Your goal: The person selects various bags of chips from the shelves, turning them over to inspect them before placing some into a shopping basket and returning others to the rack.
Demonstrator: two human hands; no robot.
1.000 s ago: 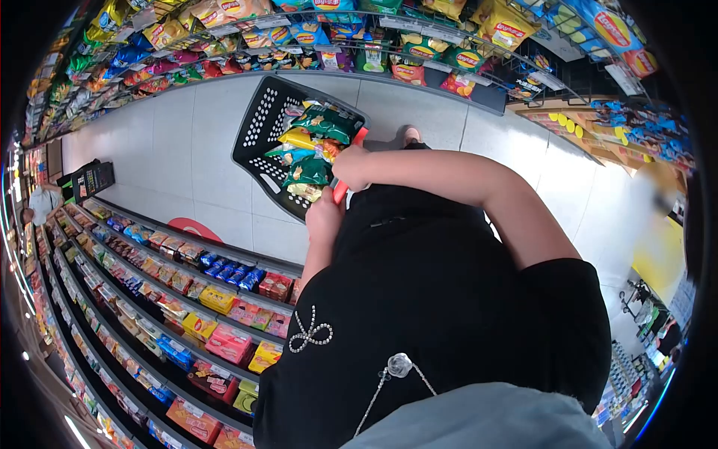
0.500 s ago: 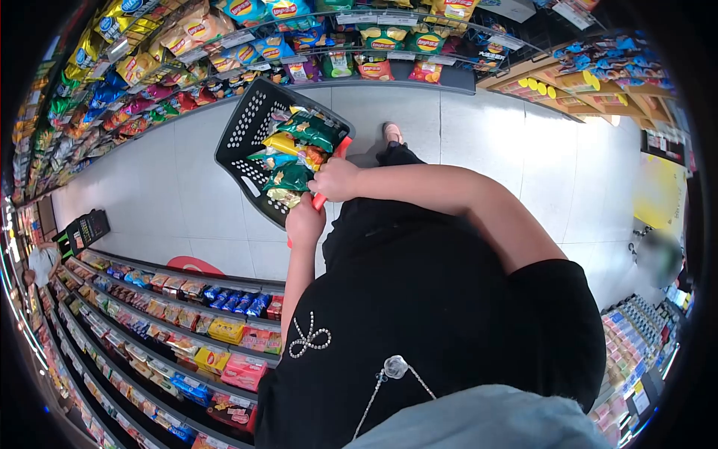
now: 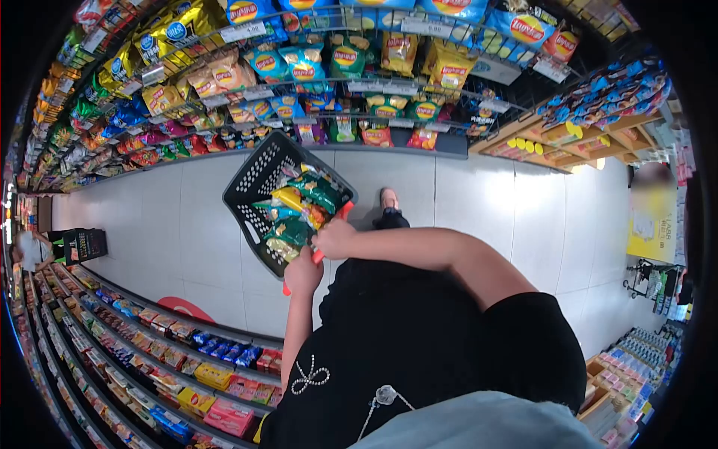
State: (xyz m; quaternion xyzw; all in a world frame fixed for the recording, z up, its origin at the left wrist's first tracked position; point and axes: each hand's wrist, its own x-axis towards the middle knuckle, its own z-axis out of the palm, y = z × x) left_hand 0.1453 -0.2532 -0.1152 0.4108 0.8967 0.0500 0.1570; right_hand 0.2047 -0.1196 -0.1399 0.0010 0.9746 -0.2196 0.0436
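A dark shopping basket (image 3: pixel 241 196) with perforated sides hangs in front of my body, tilted so its inside faces up. My left hand (image 3: pixel 303 273) is wrapped round its red handle (image 3: pixel 320 255) at the near side. Higher on the same handle, my right hand (image 3: pixel 334 239) is closed too. Several snack bags lie in the basket: a green bag (image 3: pixel 320 190), a yellow bag (image 3: pixel 290 199), another green bag (image 3: pixel 288 230) and a pale gold one (image 3: pixel 281 249). My fingers partly hide the handle.
Chip racks (image 3: pixel 299 90) run along the far side of the aisle. Shelves of boxed and wrapped snacks (image 3: pixel 202 382) stand at lower left. A person (image 3: pixel 34 253) is at the far left beside a dark basket (image 3: pixel 84 245). A wooden display (image 3: pixel 538 138) stands right, near a yellow sign (image 3: pixel 652 224).
My view has tilted up, so the basket, hands and floor sit lower and more of the chip racks shows. Both hands keep their hold on the handle.
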